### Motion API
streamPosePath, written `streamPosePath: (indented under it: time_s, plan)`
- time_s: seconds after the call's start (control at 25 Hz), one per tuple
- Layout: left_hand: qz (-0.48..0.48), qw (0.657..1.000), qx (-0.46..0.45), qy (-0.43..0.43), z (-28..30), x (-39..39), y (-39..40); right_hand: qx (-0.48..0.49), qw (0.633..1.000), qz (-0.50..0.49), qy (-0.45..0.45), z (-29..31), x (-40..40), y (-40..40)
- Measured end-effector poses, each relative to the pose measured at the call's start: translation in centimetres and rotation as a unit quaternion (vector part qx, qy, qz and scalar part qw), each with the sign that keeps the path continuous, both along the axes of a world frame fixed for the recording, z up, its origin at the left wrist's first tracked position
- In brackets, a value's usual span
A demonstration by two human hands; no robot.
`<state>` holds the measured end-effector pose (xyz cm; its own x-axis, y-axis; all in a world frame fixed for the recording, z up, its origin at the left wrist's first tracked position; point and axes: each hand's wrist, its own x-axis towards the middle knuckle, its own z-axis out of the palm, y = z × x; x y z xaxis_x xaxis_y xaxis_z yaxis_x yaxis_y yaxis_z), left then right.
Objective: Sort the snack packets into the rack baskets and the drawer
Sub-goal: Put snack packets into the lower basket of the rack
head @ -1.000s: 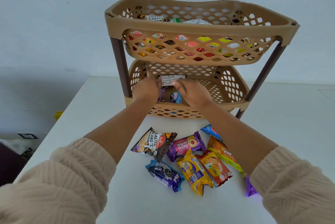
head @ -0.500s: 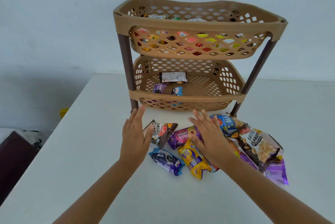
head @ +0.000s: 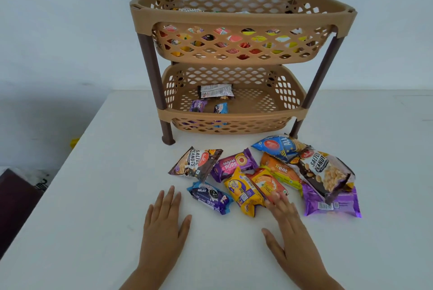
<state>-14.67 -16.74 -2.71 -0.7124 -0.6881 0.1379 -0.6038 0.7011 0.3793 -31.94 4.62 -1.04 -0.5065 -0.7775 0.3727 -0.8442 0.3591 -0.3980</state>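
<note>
A tan two-tier rack stands at the back of the white table [head: 98, 207]. Its upper basket [head: 243, 14] holds several packets. The lower basket [head: 276, 115] holds a black-and-white packet [head: 215, 90], a purple one [head: 198, 105] and a small blue one [head: 221, 108]. Several loose snack packets lie in front: salted peanuts [head: 195, 164], purple Jim Jam Pops [head: 234, 164], dark blue biscuits [head: 209, 197], yellow packet [head: 242, 191], orange packet [head: 266, 183]. My left hand [head: 165, 224] lies flat and empty beside them. My right hand [head: 288, 226] is open, fingertips touching the orange packet.
To the right lie a blue packet [head: 277, 146], a large salted peanuts bag [head: 324, 171], an orange Treat packet [head: 280, 170] and a purple packet [head: 332, 204]. The table's left edge [head: 70, 163] drops to the floor, where a dark object [head: 14, 203] stands.
Both hands came out of the lower basket, leaving the black-and-white packet there, and drew back toward me onto the table near the loose packets.
</note>
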Motion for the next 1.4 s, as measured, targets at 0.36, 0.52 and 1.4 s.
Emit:
streamPosePath:
  time_s: [0.36,0.52,1.4]
  plan:
    - [0.005,0.996,-0.016,-0.092,0.7,-0.9,0.0,-0.067,0.973,-0.212,0.064,-0.4,-2.0,1.2]
    - [0.007,0.992,-0.033,-0.119,0.5,-1.9,-1.2,-0.067,0.967,-0.239,0.058,1.2,-4.7,1.5]
    - [-0.034,0.991,0.065,0.109,1.5,-2.3,-2.2,0.153,0.956,-0.251,0.019,2.3,-7.9,1.2]
